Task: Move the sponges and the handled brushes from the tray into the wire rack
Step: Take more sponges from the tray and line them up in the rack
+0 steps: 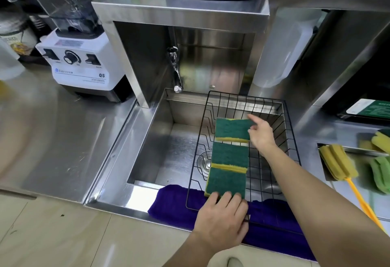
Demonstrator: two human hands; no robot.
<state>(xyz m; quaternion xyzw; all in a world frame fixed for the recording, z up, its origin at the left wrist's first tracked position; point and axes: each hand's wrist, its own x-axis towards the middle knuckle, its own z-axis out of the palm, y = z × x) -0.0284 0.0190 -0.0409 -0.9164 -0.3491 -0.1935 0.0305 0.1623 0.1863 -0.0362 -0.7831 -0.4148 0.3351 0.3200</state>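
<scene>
Right hand (261,134) outstretched, fingertips apparently on far sponge (232,129) in wire rack (272,173).

The setting is a commercial kitchen or drinks-preparation area. All fixed surfaces are stainless steel: the worktop (52,140), a recessed sink (168,150) set into it, and a steel shelf unit (181,13) built over the sink's far edge. A chrome tap (176,70) projects from under that unit. A heavy-duty white blender (82,64) marked Q5 stands at the worktop's far left, with a clear jug on top. A black wire rack (272,161) spans the sink's right side. A steel tray (341,150) with cleaning sponges and brushes sits at the right edge. The floor (63,235) is pale tile.
</scene>
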